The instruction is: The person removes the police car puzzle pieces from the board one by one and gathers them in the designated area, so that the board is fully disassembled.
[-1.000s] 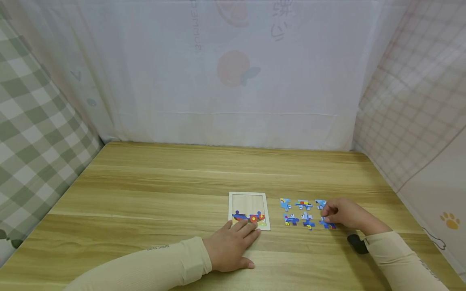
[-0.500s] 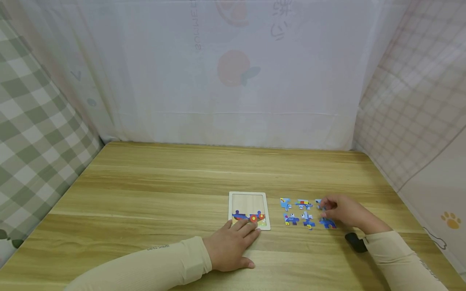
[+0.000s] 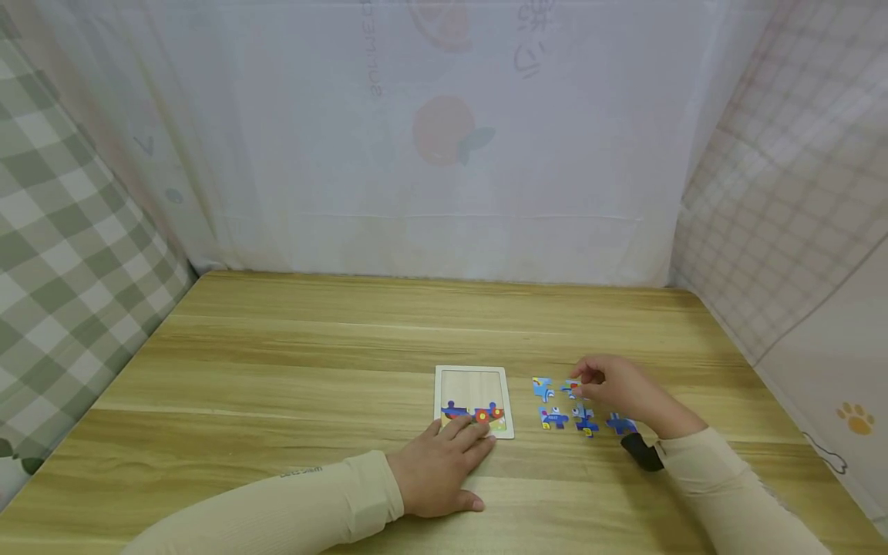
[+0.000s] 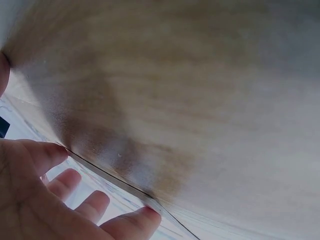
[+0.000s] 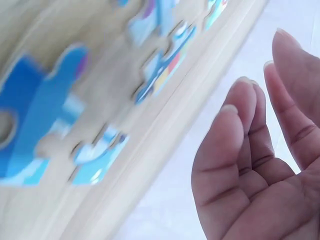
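Likely choosing among flat blue jigsaw pieces point(image 3: 553, 418) with parted, empty fingers of right hand point(image 3: 620, 391); touching rectangular pale-wood frame point(image 3: 474, 387) with spread-fingered left hand point(image 3: 438, 472); probably pinch one next.

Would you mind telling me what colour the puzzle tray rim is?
The puzzle tray rim is pale cream, seen best in the head view.

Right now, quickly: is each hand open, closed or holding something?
Left hand: open, resting on the puzzle frame.
Right hand: open, holding nothing, over the loose puzzle pieces.
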A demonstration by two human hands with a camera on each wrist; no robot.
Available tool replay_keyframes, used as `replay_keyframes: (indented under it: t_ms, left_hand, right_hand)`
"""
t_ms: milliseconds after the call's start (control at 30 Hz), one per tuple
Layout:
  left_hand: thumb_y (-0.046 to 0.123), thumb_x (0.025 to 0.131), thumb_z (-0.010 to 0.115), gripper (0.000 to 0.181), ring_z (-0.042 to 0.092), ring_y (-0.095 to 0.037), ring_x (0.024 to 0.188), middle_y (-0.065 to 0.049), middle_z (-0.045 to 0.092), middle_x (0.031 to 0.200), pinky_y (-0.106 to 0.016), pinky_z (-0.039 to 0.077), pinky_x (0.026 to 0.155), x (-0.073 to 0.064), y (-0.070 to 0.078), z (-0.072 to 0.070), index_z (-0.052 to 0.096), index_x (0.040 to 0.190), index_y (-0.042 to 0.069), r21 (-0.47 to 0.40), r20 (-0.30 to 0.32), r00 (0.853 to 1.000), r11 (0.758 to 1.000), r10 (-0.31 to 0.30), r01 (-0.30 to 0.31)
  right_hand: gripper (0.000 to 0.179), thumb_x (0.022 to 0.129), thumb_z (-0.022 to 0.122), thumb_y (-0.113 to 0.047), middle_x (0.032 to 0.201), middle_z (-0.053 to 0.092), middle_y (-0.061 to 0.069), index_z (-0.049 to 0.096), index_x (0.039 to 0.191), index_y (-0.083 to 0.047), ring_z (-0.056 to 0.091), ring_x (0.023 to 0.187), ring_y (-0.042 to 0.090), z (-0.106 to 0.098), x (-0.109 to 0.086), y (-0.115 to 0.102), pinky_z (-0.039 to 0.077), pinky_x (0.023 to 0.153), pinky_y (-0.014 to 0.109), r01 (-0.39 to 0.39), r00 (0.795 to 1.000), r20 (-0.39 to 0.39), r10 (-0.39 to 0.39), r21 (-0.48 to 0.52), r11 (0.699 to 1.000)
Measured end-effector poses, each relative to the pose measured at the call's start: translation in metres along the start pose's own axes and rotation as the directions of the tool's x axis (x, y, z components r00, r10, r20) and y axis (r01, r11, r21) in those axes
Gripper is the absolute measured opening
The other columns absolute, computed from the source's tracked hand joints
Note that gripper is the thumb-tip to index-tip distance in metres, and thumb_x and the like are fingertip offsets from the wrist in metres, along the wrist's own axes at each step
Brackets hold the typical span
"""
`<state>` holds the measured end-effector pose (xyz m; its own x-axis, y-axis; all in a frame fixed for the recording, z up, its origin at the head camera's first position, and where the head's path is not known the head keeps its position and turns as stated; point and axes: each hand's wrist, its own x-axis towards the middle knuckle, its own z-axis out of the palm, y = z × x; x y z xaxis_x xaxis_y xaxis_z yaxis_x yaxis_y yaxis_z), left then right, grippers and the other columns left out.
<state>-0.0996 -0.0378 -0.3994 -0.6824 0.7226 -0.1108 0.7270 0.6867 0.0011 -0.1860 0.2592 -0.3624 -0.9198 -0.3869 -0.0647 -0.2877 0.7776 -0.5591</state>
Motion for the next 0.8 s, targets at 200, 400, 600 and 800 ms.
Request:
replay_keyframes:
  t_ms: [200,400,600,800]
  left_hand:
    - [0.062,0.089,0.054,0.072,0.036,-0.018,0.133,0.004,0.041,0.141,-0.044,0.042,0.101,0.000,0.000,0.001,0.044,0.145,0.019,0.022,-0.019,1.000,1.000,0.013,-0.013]
    - [0.063,0.089,0.053,0.071,0.038,-0.016,0.130,0.004,0.044,0.137,-0.040,0.041,0.101,0.000,0.001,0.002,0.046,0.143,0.017,0.084,-0.044,0.998,0.996,0.035,-0.031]
    - [0.064,0.090,0.049,0.072,0.040,-0.016,0.132,0.002,0.044,0.141,-0.030,0.041,0.101,-0.001,0.004,0.001,0.047,0.143,0.014,0.151,-0.045,0.998,0.988,0.042,-0.034]
    - [0.063,0.093,0.044,0.072,0.037,-0.017,0.136,0.001,0.040,0.148,-0.031,0.040,0.103,-0.003,0.007,-0.001,0.043,0.146,0.014,0.143,0.013,1.000,0.990,0.012,-0.014]
  right_hand:
    - [0.016,0.087,0.069,-0.008,0.083,0.056,0.001,0.066,0.101,0.001,0.049,0.073,0.015,0.004,0.006,-0.012,0.044,0.062,0.025,0.014,1.000,0.024,-0.015,0.026,1.000]
    - [0.015,0.088,0.069,-0.008,0.083,0.056,0.000,0.067,0.100,-0.001,0.049,0.074,0.015,0.009,0.010,-0.020,0.044,0.064,0.027,0.021,0.999,0.029,-0.021,0.028,0.999]
    - [0.014,0.088,0.069,-0.008,0.083,0.057,0.001,0.067,0.100,-0.001,0.050,0.076,0.016,0.012,0.014,-0.027,0.044,0.065,0.027,0.026,0.999,0.039,-0.028,0.052,0.998]
    - [0.017,0.088,0.069,-0.009,0.084,0.059,0.001,0.067,0.102,0.000,0.052,0.076,0.015,0.016,0.018,-0.041,0.045,0.066,0.028,0.038,0.997,0.058,-0.043,0.080,0.996]
